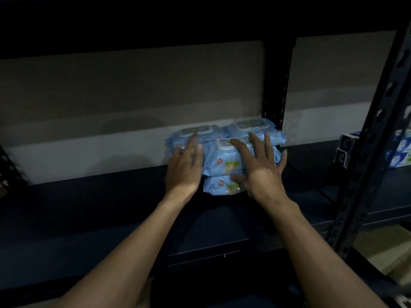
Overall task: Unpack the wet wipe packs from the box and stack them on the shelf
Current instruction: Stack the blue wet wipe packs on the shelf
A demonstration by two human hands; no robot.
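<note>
Several light blue wet wipe packs with white lids are stacked at the back right of a dark shelf board [100, 218]. The front stack has a top pack [222, 158] lying on a lower pack [220, 185]. Behind stand a left pack [195, 131] and a right pack [251, 126]. My left hand [184, 167] lies flat against the left side of the front stack, fingers stretched toward the rear left pack. My right hand [258, 165] rests spread over the top pack, thumb against the lower one. The box is out of view.
A black perforated upright [275, 101] stands just right of the packs, and a nearer upright [367, 152] rises at the right. Boxed goods [400, 150] sit on the neighbouring shelf. A pale wall is behind. A cardboard surface [382, 247] shows at lower right.
</note>
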